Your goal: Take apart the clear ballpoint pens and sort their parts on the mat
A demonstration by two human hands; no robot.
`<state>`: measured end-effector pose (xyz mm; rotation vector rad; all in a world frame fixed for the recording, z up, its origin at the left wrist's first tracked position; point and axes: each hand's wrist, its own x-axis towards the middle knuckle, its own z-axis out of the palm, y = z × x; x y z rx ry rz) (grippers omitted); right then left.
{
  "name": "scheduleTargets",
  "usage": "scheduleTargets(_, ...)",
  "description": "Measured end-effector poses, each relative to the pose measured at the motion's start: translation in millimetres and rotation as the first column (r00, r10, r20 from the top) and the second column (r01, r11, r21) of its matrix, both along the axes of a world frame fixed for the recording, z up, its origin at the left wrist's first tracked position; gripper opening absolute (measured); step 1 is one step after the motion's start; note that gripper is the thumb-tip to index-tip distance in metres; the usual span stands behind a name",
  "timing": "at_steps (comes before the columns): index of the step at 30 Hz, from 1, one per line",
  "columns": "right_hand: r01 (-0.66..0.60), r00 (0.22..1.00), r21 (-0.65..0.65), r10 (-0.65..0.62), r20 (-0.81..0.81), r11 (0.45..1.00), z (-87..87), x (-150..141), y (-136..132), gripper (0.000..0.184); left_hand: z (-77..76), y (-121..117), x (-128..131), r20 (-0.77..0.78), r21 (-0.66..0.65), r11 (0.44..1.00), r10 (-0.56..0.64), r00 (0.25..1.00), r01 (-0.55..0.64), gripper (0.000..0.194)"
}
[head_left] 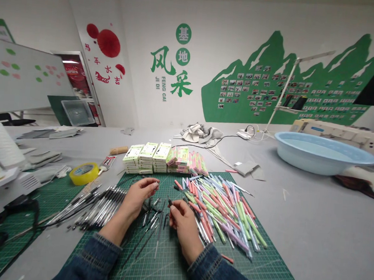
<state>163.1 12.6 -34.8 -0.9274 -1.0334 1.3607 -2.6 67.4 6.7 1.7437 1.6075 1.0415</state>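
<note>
Pen refills (155,217) lie loose on the green cutting mat (170,268) between both hands. Right hand (183,221) pinches one small dark piece; left hand (139,196) is loosely curled, fingertips together, apparently empty. Advisable: keep parts aligned, grip light.

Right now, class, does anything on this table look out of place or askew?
One pink piece lies apart from the coloured pen pile, near the green mat's front edge. Otherwise the boxes stand stacked neatly and nothing looks spilled.

white wall (144,28) | green mountain mural (275,86) | whiteboard (23,75) | grey table (323,219)
</note>
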Motion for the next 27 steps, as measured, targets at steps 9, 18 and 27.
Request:
scheduleTargets(9, -0.036, 0.992, 0.089, 0.024, 0.124, 0.995, -9.6, -4, 1, 0.016, -5.0, -37, 22, 0.757, -0.17, 0.976, 0.041, 0.652, 0.136, 0.028)
scheduleTargets(18, -0.021, 0.997, 0.06, 0.017, 0.075, 0.998, -4.1, -3, -2, 0.022, -13.0, -44, 21, 0.692, -0.191, 0.966, 0.005, 0.722, 0.177, 0.025)
scheduleTargets(27, -0.271, 0.957, -0.108, 0.256, -0.137, 0.956, 6.3, -5, -9, 0.033, -9.8, -47, 20, 0.799, -0.162, 0.936, -0.062, 0.598, 0.313, 0.02)
